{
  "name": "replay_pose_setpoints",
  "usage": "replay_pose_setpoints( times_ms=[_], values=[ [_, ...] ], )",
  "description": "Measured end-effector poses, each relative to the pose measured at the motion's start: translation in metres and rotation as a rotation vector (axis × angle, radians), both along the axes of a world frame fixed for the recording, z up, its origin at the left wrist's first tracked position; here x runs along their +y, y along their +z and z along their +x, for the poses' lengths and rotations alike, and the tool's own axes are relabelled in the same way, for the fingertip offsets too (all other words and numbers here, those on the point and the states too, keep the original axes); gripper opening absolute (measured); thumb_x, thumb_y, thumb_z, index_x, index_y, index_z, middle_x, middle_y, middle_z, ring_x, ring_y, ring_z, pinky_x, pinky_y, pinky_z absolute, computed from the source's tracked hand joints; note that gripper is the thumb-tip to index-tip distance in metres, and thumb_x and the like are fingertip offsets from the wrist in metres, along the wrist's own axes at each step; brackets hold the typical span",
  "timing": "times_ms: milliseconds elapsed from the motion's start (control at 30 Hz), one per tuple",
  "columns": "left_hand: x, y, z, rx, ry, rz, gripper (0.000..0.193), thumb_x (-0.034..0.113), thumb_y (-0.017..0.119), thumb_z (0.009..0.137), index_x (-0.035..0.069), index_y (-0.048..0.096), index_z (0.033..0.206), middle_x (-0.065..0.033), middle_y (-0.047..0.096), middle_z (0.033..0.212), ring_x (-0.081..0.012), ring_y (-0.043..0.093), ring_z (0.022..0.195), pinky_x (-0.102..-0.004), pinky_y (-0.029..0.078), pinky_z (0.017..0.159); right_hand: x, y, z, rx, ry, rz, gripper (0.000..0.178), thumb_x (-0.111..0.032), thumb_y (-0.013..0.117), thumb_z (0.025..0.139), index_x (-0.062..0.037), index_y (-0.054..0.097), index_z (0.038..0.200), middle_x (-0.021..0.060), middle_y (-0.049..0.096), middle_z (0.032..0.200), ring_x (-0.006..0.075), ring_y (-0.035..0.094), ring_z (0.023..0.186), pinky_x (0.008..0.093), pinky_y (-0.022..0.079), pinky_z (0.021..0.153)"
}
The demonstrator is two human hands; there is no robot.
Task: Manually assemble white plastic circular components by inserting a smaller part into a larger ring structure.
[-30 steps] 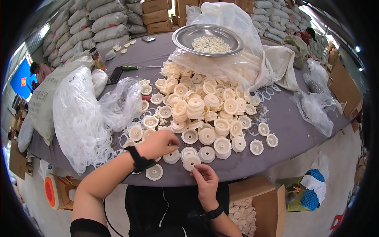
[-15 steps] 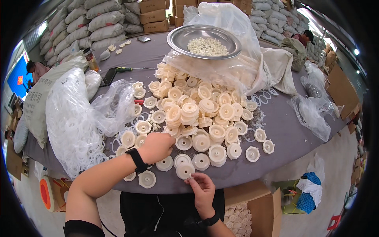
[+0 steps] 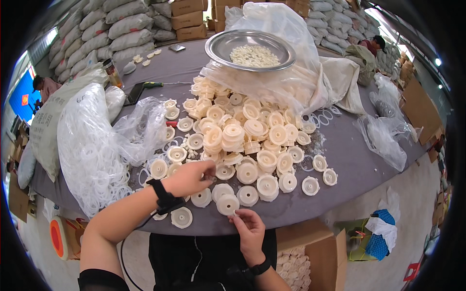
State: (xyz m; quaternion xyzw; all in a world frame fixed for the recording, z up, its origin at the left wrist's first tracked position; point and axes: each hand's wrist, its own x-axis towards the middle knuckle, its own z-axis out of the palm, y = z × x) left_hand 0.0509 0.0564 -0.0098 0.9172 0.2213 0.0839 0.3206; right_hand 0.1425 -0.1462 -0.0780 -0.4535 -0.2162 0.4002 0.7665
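A large heap of cream round plastic caps (image 3: 233, 133) with small side lugs covers the middle of the table. At its near edge my left hand (image 3: 190, 176) hovers above the caps with its fingers curled together; anything between its fingertips is too small to make out. Closer to the table's front edge, my right hand (image 3: 249, 233) pinches thumb and forefinger at the rim of one cream plastic cap (image 3: 228, 204), its center hole facing up. That cap partly overlaps another behind it. Several single caps lie around both hands.
A steel bowl (image 3: 208, 48) of small whitish pieces stands behind the heap. At left lies a clear bag of translucent rings (image 3: 90, 150); a phone (image 3: 133, 94) and a screwdriver (image 3: 153, 85) are farther back. An open carton (image 3: 320, 257) of caps sits below the table's edge.
My left hand has lifted back a little from the heap's near edge, its fingers now curled in. My right hand stays at the same cap's rim.
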Motion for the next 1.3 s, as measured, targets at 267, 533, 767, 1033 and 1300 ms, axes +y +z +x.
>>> replay_pose_setpoints(
  times_ms=[267,533,767,1033,1300],
  values=[
    [0.006,0.002,-0.022,-0.074,0.188,-0.424,0.019,0.005,0.063,0.075,0.004,0.050,0.089,0.0008,0.050,0.077,-0.0057,0.047,0.069,-0.0215,0.041,0.060,0.003,0.004,-0.002,-0.021,0.010,-0.006,0.015,0.002,0.056,0.084,0.0025,0.056,0.099,0.0087,0.062,0.086,0.0137,0.061,0.080,0.0247,0.048,0.076],
    [-0.010,0.009,-0.032,-0.099,0.180,0.172,0.016,0.006,0.062,0.074,0.004,0.052,0.087,-0.0089,0.057,0.077,-0.0209,0.056,0.068,-0.0306,0.045,0.060,0.002,0.010,-0.006,0.026,0.006,0.017,0.016,0.000,0.058,0.084,0.0021,0.057,0.100,0.0059,0.061,0.089,0.0102,0.057,0.080,0.0218,0.045,0.075],
    [-0.008,0.004,-0.042,-0.055,0.147,0.343,0.020,0.009,0.063,0.074,0.004,0.056,0.093,-0.0115,0.059,0.078,-0.0289,0.059,0.073,-0.0364,0.047,0.065,0.009,0.012,-0.008,-0.020,0.020,-0.021,0.016,-0.001,0.058,0.084,0.0018,0.057,0.100,0.0050,0.060,0.088,0.0096,0.057,0.078,0.0216,0.045,0.073],
    [-0.012,0.005,-0.004,0.021,0.059,0.235,0.020,0.009,0.062,0.071,0.002,0.062,0.090,-0.0138,0.062,0.077,-0.0299,0.061,0.074,-0.0381,0.048,0.066,0.011,0.009,-0.010,-0.048,0.029,-0.040,0.016,-0.001,0.058,0.084,0.0017,0.057,0.100,0.0042,0.060,0.088,0.0088,0.056,0.077,0.0211,0.045,0.073],
    [-0.017,-0.002,0.015,0.345,0.038,0.277,0.011,0.006,0.057,0.068,-0.001,0.062,0.074,-0.0211,0.061,0.073,-0.0361,0.061,0.071,-0.0427,0.049,0.064,0.008,0.006,-0.007,0.013,0.020,-0.001,0.013,-0.001,0.057,0.084,0.0011,0.057,0.097,0.0072,0.061,0.086,0.0134,0.060,0.077,0.0269,0.049,0.073]
  ],
)
